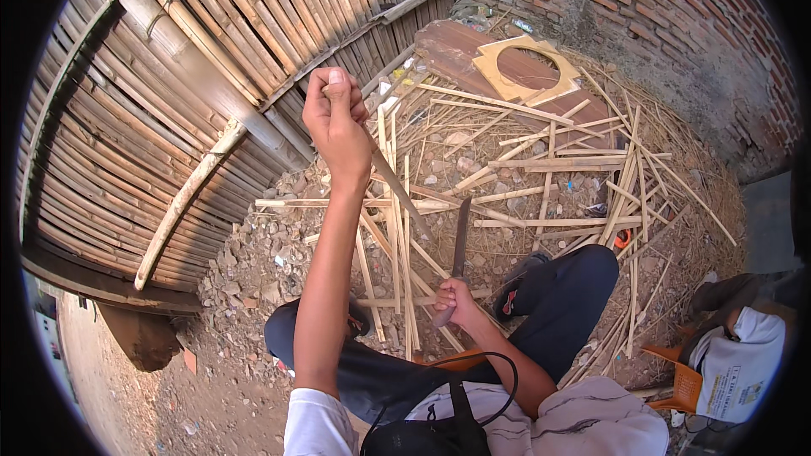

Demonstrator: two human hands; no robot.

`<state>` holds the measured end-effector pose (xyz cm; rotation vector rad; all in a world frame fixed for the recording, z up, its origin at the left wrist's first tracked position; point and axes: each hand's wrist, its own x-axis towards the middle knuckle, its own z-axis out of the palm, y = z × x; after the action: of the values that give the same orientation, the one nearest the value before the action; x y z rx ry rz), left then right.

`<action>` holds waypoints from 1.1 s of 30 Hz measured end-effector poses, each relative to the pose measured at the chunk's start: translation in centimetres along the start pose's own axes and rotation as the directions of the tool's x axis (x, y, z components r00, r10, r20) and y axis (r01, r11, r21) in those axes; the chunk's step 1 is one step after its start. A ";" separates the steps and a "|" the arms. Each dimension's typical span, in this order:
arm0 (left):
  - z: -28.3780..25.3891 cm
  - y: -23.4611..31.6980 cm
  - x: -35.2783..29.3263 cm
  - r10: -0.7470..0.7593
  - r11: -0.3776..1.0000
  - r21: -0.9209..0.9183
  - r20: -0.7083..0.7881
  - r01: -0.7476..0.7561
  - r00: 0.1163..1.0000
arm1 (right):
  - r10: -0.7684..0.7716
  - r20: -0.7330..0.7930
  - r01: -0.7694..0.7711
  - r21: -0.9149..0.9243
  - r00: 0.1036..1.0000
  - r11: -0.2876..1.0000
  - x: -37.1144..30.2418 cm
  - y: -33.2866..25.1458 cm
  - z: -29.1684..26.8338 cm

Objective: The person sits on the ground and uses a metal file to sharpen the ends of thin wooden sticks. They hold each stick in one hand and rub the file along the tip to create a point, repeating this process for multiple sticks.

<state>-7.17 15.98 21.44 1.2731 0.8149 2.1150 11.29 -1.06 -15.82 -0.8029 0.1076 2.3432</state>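
One knife (460, 236), one held bamboo strip (397, 190), one square wooden frame (525, 67), two hands, and scattered strips beyond counting

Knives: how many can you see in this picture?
1. The long-bladed knife stands blade-up in the right hand, above the person's lap. The left hand holds a bamboo strip, not a knife. Others could lie hidden under the scattered bamboo.

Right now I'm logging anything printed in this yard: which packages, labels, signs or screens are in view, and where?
White sack: lower right beside an orange plastic chair, soft rounded shape, small dark and yellowish print panel.
No signs or screens show; any litter wrappers are too small to tell.
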 end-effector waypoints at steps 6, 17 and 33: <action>-0.4 -0.1 -0.3 -0.013 1.000 0.024 -0.020 0.014 1.000 | -0.280 0.017 0.275 -0.263 0.960 0.925 -4.5 -4.1 10.0; 0.0 0.2 0.1 -0.034 0.999 -0.019 -0.013 0.034 0.999 | 0.013 -0.212 -0.044 -0.141 0.977 0.989 0.9 0.1 0.7; 1.3 0.9 -1.3 -0.074 0.997 -0.016 0.012 0.075 0.997 | -0.162 0.045 0.168 -0.320 0.986 0.932 1.2 -1.6 5.6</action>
<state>-5.63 14.75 21.84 1.2265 0.8249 2.0498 8.62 2.38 -11.80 -0.9074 -0.3491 2.2345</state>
